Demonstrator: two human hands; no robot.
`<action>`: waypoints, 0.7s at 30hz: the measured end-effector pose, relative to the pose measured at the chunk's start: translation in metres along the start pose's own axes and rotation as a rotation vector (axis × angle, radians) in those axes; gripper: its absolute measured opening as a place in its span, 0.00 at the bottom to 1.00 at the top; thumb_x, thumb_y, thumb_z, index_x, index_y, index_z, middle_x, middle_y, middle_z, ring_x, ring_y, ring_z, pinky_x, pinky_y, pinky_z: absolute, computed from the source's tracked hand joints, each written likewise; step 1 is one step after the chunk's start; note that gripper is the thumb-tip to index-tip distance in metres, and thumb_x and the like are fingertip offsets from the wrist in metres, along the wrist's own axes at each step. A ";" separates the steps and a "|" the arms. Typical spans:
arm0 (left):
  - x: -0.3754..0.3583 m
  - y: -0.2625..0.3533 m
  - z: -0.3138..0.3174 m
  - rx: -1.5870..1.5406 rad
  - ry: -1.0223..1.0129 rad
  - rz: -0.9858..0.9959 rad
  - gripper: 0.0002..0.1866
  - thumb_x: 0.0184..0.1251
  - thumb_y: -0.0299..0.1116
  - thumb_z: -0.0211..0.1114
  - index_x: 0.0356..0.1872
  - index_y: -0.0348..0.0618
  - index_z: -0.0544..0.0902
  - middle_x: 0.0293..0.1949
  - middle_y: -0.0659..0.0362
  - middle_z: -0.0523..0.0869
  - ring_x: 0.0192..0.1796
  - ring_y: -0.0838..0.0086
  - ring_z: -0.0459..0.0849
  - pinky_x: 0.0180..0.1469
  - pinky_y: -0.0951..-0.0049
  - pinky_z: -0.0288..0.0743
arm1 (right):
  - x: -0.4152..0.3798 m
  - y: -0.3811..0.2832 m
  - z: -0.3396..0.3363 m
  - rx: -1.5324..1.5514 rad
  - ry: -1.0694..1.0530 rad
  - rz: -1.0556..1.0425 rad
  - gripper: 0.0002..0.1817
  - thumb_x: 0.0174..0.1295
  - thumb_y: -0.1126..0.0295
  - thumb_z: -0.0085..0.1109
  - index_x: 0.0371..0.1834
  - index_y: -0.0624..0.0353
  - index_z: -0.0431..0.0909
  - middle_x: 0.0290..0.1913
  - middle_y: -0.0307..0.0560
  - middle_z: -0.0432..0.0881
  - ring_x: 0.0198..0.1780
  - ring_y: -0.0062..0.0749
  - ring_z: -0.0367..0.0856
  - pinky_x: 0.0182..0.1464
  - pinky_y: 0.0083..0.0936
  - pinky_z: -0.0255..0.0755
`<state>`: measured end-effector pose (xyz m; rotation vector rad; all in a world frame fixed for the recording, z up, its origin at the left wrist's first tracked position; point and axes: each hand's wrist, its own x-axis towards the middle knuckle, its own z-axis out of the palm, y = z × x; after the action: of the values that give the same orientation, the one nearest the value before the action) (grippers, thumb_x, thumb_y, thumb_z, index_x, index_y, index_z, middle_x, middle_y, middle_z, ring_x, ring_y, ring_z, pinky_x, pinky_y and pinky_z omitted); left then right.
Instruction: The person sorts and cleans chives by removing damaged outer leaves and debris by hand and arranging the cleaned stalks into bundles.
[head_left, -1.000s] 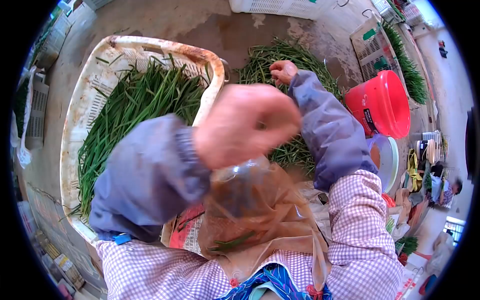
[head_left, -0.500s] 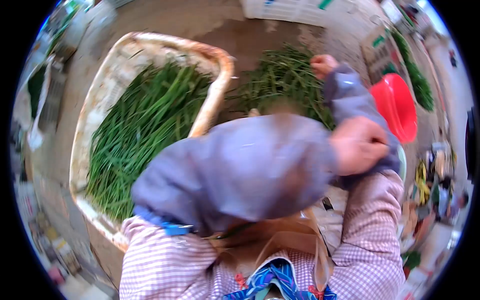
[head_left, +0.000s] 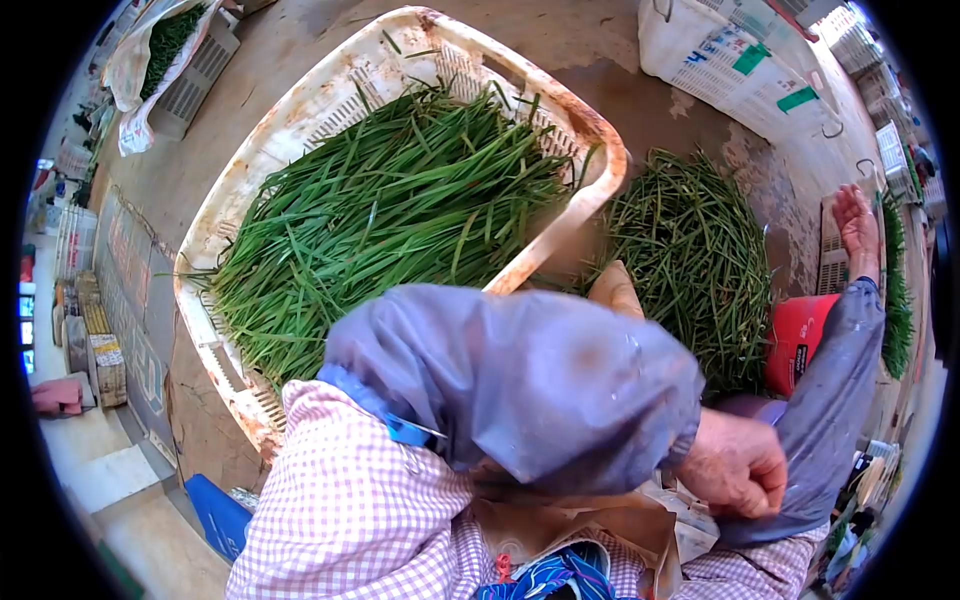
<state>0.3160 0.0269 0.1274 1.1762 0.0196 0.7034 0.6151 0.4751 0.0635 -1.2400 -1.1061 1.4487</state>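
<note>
Across my lap reaches my left arm, and my left hand (head_left: 735,465) is closed in a curl against the wet right sleeve (head_left: 825,400); what its fingers hold, if anything, is hidden. My right hand (head_left: 857,220) is stretched out at the far right, palm showing and fingers extended, with nothing in it. It is above the red bucket (head_left: 800,340), right of a heap of cut green stalks (head_left: 690,260) on the floor. Long green leaves (head_left: 390,210) fill much of the stained white basket (head_left: 235,150) on the left.
White crates (head_left: 720,70) with green tape stand at the upper right. Another crate (head_left: 190,85) with a bag of greens is at the upper left. A blue object (head_left: 218,515) lies beside my left leg. Long greens (head_left: 895,290) lie near the right edge.
My right hand has moved away from the heap and opened out to the right. My left hand stays curled by the right sleeve. The view has shifted, showing more of the basket and heap.
</note>
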 end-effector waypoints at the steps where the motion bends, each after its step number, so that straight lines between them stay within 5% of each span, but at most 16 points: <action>1: -0.007 0.015 -0.014 0.044 -0.003 0.080 0.09 0.65 0.28 0.62 0.42 0.34 0.82 0.32 0.57 0.86 0.35 0.77 0.81 0.40 0.73 0.76 | 0.006 -0.010 0.000 0.103 0.012 -0.031 0.15 0.69 0.66 0.56 0.57 0.54 0.75 0.46 0.43 0.85 0.45 0.30 0.84 0.43 0.30 0.81; 4: -0.081 0.086 -0.078 0.509 0.454 0.158 0.15 0.66 0.29 0.64 0.52 0.36 0.80 0.38 0.56 0.88 0.38 0.76 0.85 0.43 0.74 0.80 | -0.037 -0.007 0.034 -0.177 -0.184 -0.010 0.15 0.69 0.66 0.57 0.56 0.57 0.75 0.43 0.43 0.85 0.39 0.29 0.85 0.41 0.29 0.82; 5: -0.110 0.084 -0.105 0.368 0.741 0.068 0.13 0.66 0.28 0.62 0.50 0.36 0.81 0.36 0.56 0.87 0.37 0.78 0.85 0.43 0.75 0.80 | -0.053 -0.001 0.041 -0.278 -0.279 -0.001 0.15 0.69 0.65 0.57 0.55 0.57 0.75 0.43 0.43 0.85 0.38 0.29 0.85 0.40 0.29 0.82; 6: -0.142 0.084 -0.132 0.769 0.961 0.002 0.12 0.65 0.28 0.62 0.48 0.34 0.81 0.35 0.54 0.87 0.37 0.76 0.85 0.42 0.74 0.81 | -0.076 0.016 0.057 -0.248 -0.251 0.034 0.15 0.69 0.65 0.57 0.55 0.58 0.75 0.42 0.43 0.85 0.36 0.28 0.85 0.39 0.28 0.82; 7: -0.177 0.081 -0.152 1.270 0.999 -0.269 0.12 0.64 0.30 0.63 0.45 0.33 0.82 0.35 0.53 0.87 0.37 0.71 0.86 0.41 0.73 0.81 | -0.100 0.040 0.077 -0.219 -0.222 0.065 0.15 0.68 0.65 0.58 0.55 0.58 0.75 0.41 0.44 0.85 0.34 0.28 0.85 0.37 0.28 0.82; 9: -0.229 0.043 -0.168 1.401 1.121 -0.415 0.19 0.63 0.35 0.66 0.50 0.34 0.80 0.42 0.48 0.85 0.44 0.63 0.85 0.47 0.70 0.80 | -0.142 0.086 0.106 -0.280 -0.375 0.187 0.15 0.68 0.64 0.58 0.54 0.57 0.76 0.39 0.44 0.85 0.33 0.28 0.85 0.35 0.27 0.82; 12: -0.262 0.016 -0.194 1.656 1.196 -0.510 0.34 0.59 0.50 0.69 0.60 0.36 0.74 0.59 0.44 0.77 0.62 0.56 0.76 0.64 0.59 0.68 | -0.191 0.144 0.137 -0.379 -0.394 0.388 0.14 0.68 0.66 0.58 0.53 0.57 0.77 0.39 0.45 0.86 0.31 0.29 0.86 0.33 0.27 0.83; 16: -0.253 -0.018 -0.219 1.578 1.078 -1.067 0.56 0.46 0.72 0.65 0.69 0.38 0.62 0.73 0.46 0.59 0.78 0.56 0.51 0.75 0.41 0.34 | -0.220 0.195 0.153 -0.265 -0.394 0.498 0.13 0.68 0.68 0.56 0.53 0.59 0.76 0.39 0.47 0.86 0.32 0.31 0.86 0.34 0.28 0.84; 19: -0.233 -0.037 -0.198 1.594 0.972 -1.040 0.49 0.51 0.65 0.66 0.65 0.35 0.65 0.69 0.43 0.63 0.75 0.53 0.56 0.74 0.38 0.36 | -0.234 0.211 0.155 -0.236 -0.359 0.537 0.13 0.68 0.68 0.56 0.53 0.60 0.76 0.38 0.47 0.86 0.32 0.30 0.86 0.33 0.27 0.83; 21: -0.235 -0.060 -0.187 1.703 0.968 -0.923 0.45 0.48 0.51 0.71 0.63 0.34 0.64 0.66 0.41 0.65 0.72 0.50 0.60 0.73 0.38 0.41 | -0.242 0.221 0.155 -0.226 -0.346 0.574 0.13 0.68 0.68 0.56 0.52 0.60 0.76 0.38 0.46 0.86 0.31 0.30 0.86 0.33 0.27 0.82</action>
<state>0.0911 0.0510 -0.0794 1.9484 2.1820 0.2034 0.4647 0.1847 -0.0929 -1.5927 -1.2228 2.0731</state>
